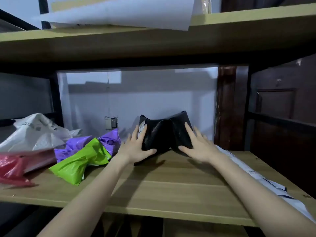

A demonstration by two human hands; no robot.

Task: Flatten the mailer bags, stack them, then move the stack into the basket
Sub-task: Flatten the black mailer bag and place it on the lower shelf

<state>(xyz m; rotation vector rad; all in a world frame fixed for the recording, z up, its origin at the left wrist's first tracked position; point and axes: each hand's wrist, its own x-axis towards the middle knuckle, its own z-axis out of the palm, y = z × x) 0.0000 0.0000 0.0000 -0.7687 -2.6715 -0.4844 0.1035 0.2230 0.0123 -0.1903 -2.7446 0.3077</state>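
Observation:
A crumpled black mailer bag [165,132] stands half-folded at the middle back of the wooden shelf [171,182]. My left hand [136,147] grips its left side, thumb under the lower edge. My right hand [196,146] holds its right side with fingers spread. To the left lie other crumpled mailers: a green one [80,159], a purple one [77,144], a red one [15,166] and a white one [34,134]. A flat white mailer [253,175] lies along the shelf's right edge. No basket is in view.
An upper shelf board [153,43] hangs overhead with white paper [119,12] on it. Black metal uprights [56,100] frame the rack. A wall socket [111,123] sits behind the bags. A dark wooden door [277,103] is at the right.

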